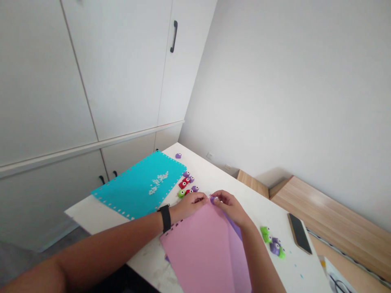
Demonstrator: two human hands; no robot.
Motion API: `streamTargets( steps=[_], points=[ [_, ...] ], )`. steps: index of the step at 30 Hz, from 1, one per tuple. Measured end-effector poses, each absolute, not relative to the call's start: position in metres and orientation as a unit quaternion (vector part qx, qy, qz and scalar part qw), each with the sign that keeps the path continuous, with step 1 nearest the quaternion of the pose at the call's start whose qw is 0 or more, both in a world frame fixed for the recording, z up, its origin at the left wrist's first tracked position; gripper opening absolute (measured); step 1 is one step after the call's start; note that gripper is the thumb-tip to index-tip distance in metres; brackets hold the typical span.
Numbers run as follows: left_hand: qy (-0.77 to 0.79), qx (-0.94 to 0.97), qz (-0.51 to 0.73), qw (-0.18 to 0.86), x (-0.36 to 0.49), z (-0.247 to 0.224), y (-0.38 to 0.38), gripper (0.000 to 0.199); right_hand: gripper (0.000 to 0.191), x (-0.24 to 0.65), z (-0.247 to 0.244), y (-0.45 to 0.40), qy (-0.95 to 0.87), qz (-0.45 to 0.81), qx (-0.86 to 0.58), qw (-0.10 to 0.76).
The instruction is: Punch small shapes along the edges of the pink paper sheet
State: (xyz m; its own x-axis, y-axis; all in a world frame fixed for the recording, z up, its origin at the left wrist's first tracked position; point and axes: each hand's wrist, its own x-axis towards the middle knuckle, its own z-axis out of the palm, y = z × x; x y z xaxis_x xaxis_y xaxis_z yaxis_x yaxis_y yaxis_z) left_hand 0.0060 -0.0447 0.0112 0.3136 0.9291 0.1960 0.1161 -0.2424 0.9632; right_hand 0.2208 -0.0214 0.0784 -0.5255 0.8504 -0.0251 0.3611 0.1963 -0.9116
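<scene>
Nearest lies the pink sheet (pixel 198 252), with its far corner between the two hands. At this corner, the right hand (pixel 230 208) is nearly closed, its thumb and fingers around a small purple piece (pixel 214 200). The left hand (pixel 192 203) has its fingers curled beside it; whether they pinch the piece or the corner, I cannot tell. The pinch should probably be light, because the piece looks soft, and the left fingertips may better steady the corner. Just beyond, small figures (pixel 182 184) sit close, so the left knuckles should avoid them. Farther lies a blue sheet (pixel 128 195).
</scene>
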Motion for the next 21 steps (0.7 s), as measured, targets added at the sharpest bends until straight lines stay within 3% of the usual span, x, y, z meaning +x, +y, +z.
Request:
streamTargets(
  steps=[8,21],
  points=[
    [0.387,0.628,0.447,0.506,0.0084,0.0083,-0.0456,0.038,0.041,0.2175,0.0708,-0.0259,-0.614,0.616,-0.391,0.301],
    [0.399,0.611,0.478,0.489,0.0078,0.0121,-0.0468,0.038,0.038,0.2176,0.0723,-0.0294,-0.692,0.527,-0.418,0.261]
  ],
)
